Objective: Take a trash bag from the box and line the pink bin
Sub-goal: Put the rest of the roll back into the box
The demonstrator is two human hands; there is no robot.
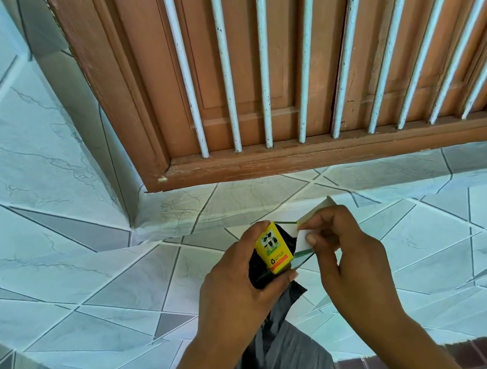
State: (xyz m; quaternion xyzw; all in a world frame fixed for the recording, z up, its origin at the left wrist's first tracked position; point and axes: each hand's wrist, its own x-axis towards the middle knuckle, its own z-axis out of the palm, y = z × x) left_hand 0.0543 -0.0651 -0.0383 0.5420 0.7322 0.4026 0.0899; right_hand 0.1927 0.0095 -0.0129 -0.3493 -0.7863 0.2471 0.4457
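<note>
Black trash bag (282,356) hangs below the yellow box (273,249); left hand (235,284) grips box, right hand (346,247) pinches its flap, above the tiled counter (93,291), barred wooden window (280,60) beyond.

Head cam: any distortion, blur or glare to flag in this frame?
Head view: strong wide-angle bowing, window bars fan outward; a stitch-like seam offsets the tile lines just above the box; lower right corner smeared; light even and bluish, no hard glare; left hand, right hand and black bag sharp.
</note>
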